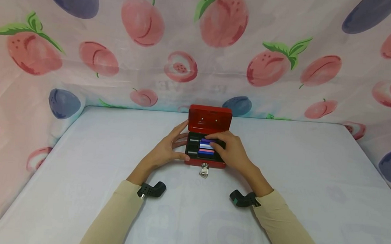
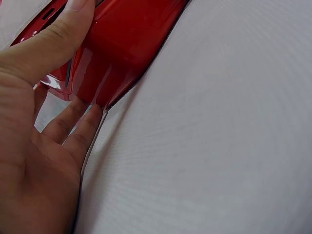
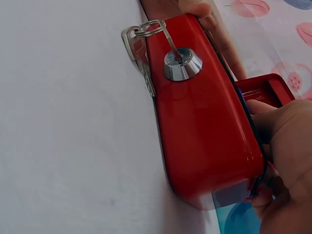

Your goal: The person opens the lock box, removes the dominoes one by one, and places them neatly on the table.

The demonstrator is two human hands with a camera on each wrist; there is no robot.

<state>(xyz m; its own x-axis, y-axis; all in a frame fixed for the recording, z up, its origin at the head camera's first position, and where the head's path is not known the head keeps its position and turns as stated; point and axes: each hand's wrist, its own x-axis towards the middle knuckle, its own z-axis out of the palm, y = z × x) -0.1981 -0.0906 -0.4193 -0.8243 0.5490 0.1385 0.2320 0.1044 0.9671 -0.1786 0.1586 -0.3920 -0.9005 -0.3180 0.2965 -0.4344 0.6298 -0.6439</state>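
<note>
A red metal cash box (image 1: 196,162) sits on the table with its lid (image 1: 209,128) raised. Inside its black tray (image 1: 193,148) lie several slim coloured sticks (image 1: 206,146), blue, white and pink. My left hand (image 1: 168,147) rests at the box's left side, fingers extended along the wall and thumb (image 2: 61,41) on the front corner. Reaching in from the right, my right hand (image 1: 232,148) has thumb and index finger about a purple stick (image 1: 207,140); its other fingers are largely hidden in the right wrist view.
A silver lock (image 3: 183,64) on the box's front holds a key, with a second key (image 3: 141,58) hanging from its ring. White cloth (image 1: 191,210) covers the table. Behind it hangs a fruit-print curtain (image 1: 218,64). Each wrist wears a black camera mount (image 1: 153,189).
</note>
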